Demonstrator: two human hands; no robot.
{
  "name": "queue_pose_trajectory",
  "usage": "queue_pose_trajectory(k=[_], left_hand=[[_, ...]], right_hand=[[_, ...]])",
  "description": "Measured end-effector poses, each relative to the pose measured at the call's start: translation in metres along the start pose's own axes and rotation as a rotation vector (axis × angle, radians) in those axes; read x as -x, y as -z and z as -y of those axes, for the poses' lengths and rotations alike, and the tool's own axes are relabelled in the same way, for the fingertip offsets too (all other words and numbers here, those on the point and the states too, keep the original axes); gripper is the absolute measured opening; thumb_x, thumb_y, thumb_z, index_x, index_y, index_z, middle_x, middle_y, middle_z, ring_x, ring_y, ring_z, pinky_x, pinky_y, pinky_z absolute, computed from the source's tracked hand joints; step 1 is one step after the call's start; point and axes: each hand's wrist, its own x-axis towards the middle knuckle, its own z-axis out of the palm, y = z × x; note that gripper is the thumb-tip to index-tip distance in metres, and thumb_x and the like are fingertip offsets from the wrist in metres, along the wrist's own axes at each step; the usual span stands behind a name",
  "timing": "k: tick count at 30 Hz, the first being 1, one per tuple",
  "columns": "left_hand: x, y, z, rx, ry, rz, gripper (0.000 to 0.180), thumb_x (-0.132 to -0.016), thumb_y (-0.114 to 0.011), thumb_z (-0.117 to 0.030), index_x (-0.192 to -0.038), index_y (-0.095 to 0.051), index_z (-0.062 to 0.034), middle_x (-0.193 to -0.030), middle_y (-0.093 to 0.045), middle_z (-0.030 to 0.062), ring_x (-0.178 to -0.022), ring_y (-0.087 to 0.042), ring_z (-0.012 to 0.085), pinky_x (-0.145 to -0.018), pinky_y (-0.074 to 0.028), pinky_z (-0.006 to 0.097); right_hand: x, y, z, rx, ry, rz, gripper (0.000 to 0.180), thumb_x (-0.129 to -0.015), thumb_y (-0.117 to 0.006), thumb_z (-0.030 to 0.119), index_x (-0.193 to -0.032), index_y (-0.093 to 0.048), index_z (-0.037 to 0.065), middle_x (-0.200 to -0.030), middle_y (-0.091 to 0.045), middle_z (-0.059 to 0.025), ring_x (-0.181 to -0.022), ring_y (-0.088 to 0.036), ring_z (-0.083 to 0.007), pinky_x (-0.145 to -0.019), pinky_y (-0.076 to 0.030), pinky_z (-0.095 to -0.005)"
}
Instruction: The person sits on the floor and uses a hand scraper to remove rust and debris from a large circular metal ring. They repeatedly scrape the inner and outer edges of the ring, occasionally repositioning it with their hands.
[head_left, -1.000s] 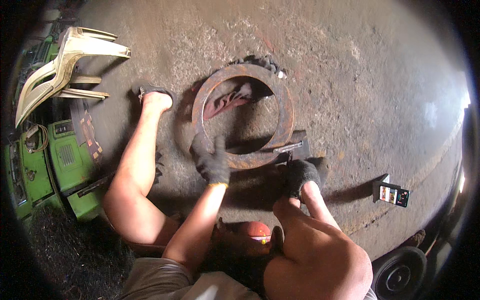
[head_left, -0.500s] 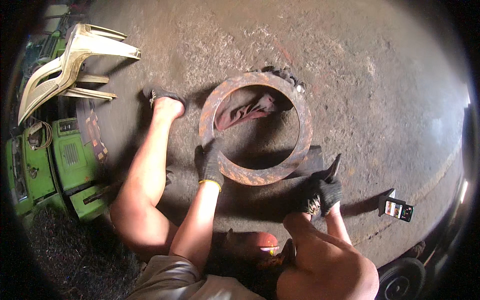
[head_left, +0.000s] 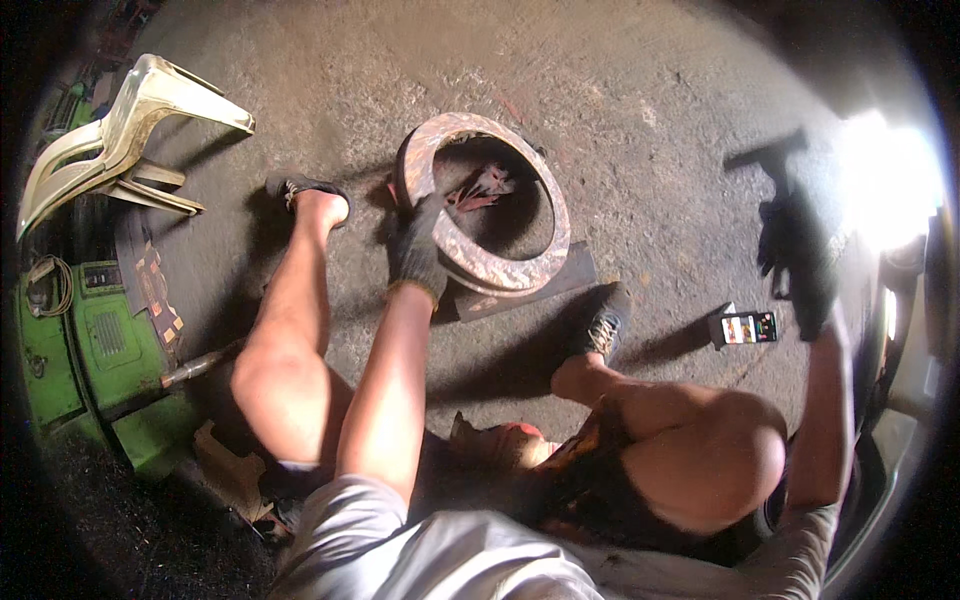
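One rusty ring (head_left: pixel 505 272) is leaning while one hammer (head_left: pixel 768 155) is going out wide

The person's right hand (head_left: pixel 805 260) is now reaching far out to the right. It is no longer staying low by the right shoe (head_left: pixel 610 318). Its glove is looking dark and blurry, but it seems to be gripping the hammer's handle, with the hammer's head pointing away from the person.

The left hand (head_left: pixel 415 245) is still doing its old job. It is gripping the left side of the ring, with its glove on the band. The two hands are being kept well apart.

The ring is leaning in a new way, too. Now its thick edge is showing along the left and the bottom. It is sitting between the person's two feet, and its lower right part is covering some of a dark flat plate (head_left: pixel 578 272). The picture is not showing for sure if those two are touching. Some reddish cloth (head_left: pixel 485 188) is peeking through the hole.

So, for this work, the left hand seems to be doing all the holding. The hammer is not touching the ring now, and its being lifted for a hit is only a guess.
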Motion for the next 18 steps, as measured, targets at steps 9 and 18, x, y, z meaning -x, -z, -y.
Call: queue_pose_trajectory(k=[9, 18], left_hand=[[-0.013, 0.015, 0.015, -0.241, -0.163, -0.065, 0.061, -0.090, -0.078, -0.038, -0.135, -0.062, -0.0004, -0.120, -0.068, 0.0120, -0.098, -0.067, 0.0251, -0.084, -0.055, 0.040], [-0.050, 0.081, 0.104, -0.403, 0.007, -0.316, 0.068, -0.092, -0.070, -0.055, -0.130, -0.068, 0.0008, -0.118, -0.070, 0.0123, -0.107, -0.065, 0.0250, -0.096, -0.051, 0.039]], right_hand=[[0.082, -0.083, 0.070, -0.547, -0.125, 0.071, 0.037, -0.100, -0.070, 0.028, -0.126, -0.065, 0.003, -0.081, -0.065, -0.0050, -0.060, -0.063, -0.0167, -0.052, -0.051, -0.0307], [0.090, -0.249, -0.155, -0.903, -0.960, -0.282, 0.022, -0.097, -0.073, 0.028, -0.099, -0.057, 0.011, -0.065, -0.055, -0.0034, -0.047, -0.054, -0.0192, -0.040, -0.047, -0.0361]])
